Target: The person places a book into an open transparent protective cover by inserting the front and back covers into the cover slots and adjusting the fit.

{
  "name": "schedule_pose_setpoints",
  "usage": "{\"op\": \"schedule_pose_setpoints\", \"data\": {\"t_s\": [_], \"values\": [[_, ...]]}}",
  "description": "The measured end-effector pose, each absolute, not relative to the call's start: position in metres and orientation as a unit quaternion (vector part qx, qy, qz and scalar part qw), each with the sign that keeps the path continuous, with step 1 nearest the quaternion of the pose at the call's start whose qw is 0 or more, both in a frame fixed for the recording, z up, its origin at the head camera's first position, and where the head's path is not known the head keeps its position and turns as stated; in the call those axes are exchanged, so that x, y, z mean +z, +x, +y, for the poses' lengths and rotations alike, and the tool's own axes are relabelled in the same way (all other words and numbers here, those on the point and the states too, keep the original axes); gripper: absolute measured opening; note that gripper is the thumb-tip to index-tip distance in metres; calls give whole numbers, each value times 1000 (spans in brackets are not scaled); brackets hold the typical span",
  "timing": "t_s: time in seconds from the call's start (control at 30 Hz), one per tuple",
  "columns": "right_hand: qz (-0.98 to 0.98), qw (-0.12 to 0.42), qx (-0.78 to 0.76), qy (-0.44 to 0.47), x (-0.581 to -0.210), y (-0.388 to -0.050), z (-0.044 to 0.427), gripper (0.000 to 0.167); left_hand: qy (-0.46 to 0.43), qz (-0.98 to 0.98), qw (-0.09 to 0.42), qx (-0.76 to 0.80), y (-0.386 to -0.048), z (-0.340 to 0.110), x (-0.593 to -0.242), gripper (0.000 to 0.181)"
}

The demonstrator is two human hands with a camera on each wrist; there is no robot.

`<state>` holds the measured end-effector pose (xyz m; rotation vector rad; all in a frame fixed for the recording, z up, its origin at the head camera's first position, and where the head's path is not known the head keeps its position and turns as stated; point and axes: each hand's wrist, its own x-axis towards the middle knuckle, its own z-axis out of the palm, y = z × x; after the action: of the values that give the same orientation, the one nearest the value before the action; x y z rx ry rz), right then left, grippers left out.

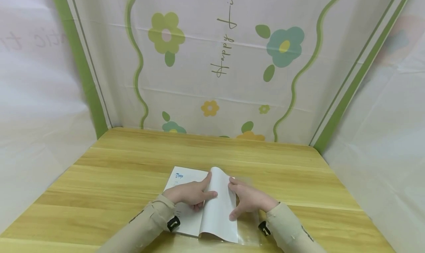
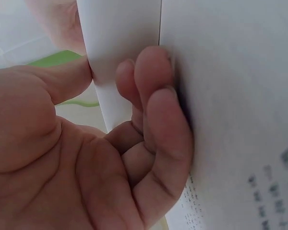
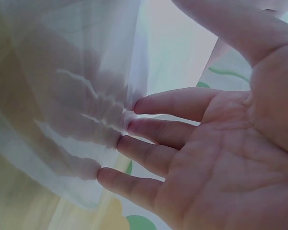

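Observation:
An opened booklet lies on the table, its left page printed with small text. A blank white sheet rises in a curve from the fold and bends rightward. My left hand rests at the fold; its thumb and a finger touch the raised sheet, while the other fingers bend against the printed page. On the right, my right hand is at the sheet's edge with fingers spread. In the right wrist view, its straight fingertips touch a clear plastic film, which extends beyond the sheet.
The wooden table spreads around the booklet. A white cloth with printed flowers hangs behind it. Pale cloth walls stand at both sides.

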<state>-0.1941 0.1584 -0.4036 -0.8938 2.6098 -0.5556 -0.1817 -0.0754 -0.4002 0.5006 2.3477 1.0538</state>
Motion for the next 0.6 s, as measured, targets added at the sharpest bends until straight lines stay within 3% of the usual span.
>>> {"op": "schedule_pose_setpoints", "data": {"t_s": [0.6], "values": [[916, 182, -204, -295, -403, -193, 159, 105, 183, 871, 251, 380, -181, -75, -399, 86]]}}
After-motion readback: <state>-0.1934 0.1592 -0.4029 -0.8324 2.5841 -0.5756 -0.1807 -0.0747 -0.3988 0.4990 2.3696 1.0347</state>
